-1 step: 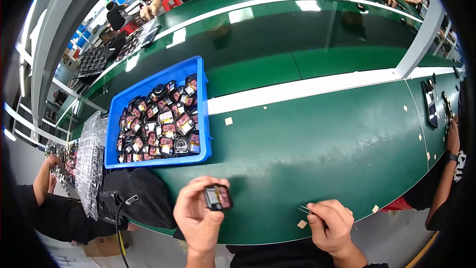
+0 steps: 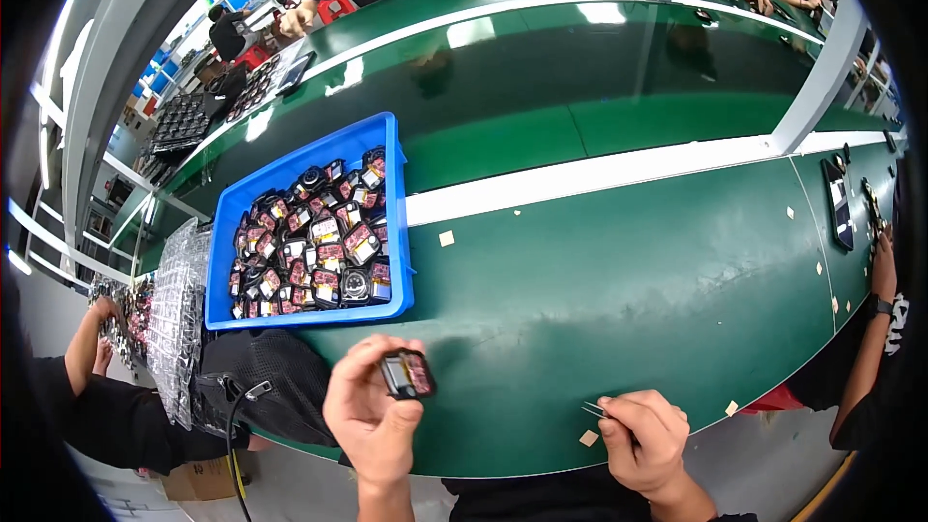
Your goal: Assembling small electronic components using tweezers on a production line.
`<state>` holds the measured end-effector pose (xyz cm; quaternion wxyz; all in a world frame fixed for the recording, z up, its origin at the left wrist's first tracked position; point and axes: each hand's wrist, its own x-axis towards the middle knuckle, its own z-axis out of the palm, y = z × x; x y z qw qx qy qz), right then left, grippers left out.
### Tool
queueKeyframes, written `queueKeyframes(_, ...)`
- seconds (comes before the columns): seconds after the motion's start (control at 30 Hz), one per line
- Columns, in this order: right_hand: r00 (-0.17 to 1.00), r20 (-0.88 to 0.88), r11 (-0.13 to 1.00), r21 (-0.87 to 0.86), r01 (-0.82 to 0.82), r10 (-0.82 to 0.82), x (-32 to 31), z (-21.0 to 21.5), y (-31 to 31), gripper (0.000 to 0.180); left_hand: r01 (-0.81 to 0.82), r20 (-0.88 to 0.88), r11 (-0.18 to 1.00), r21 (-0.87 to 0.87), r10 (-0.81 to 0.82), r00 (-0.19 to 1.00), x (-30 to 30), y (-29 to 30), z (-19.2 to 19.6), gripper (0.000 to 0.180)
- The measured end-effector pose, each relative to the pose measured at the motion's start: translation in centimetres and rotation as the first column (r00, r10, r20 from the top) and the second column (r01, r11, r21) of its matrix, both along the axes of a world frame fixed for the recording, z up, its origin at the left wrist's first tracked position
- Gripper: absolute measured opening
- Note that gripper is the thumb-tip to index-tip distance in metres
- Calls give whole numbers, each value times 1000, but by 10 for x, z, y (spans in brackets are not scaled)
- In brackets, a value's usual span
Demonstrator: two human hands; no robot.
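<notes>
My left hand is closed around the edges of a small black device housing, held above the table's near edge. Its open side shows a silvery-grey block and a pinkish-red circuit board. Off to the right, my right hand pinches a pair of thin metal tweezers, their tips pointing left. Just below those tips lies a small beige square on the green tabletop. Beyond my left hand stands a blue bin, filled with many similar black housings.
Left of my left hand sits a black mesh bag beside clear bubble packaging. A white divider strip crosses the table, and a grey post rises at the right. Co-workers' hands are at the left, right and far edges.
My left hand has shifted slightly left and a little up with the housing, which has turned somewhat. My right hand and the tweezers stay in place.
</notes>
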<state>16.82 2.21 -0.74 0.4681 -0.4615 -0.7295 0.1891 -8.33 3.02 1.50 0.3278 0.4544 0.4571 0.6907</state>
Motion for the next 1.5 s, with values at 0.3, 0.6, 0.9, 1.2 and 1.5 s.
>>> queueKeyframes(0.3, 1000, 13, 999, -28, -16, 16, -1, 4, -1, 12, -434, -498, 900, 51, 399, 770, -44, 36, 11, 35)
queueKeyframes(0.6, 999, 37, 998, -58, -20, 22, 7, 5, -3, 13, -540, -804, 825, 168, 432, 409, -20, 30, 15, 25)
queueKeyframes(0.9, 999, 15, 996, -77, -48, 49, 8, 11, 3, 14, 344, -92, 886, -313, -388, 917, 63, -26, -3, 25)
queueKeyframes(1.2, 985, -88, 986, -67, -155, 149, 11, 13, 2, 17, 378, -227, 874, -306, -453, 862, 85, -23, -7, 27)
queueKeyframes(1.5, 982, -50, 982, -36, -186, 184, 12, 17, 5, 17, 295, -277, 921, -253, -362, 890, 93, -22, -8, 11)
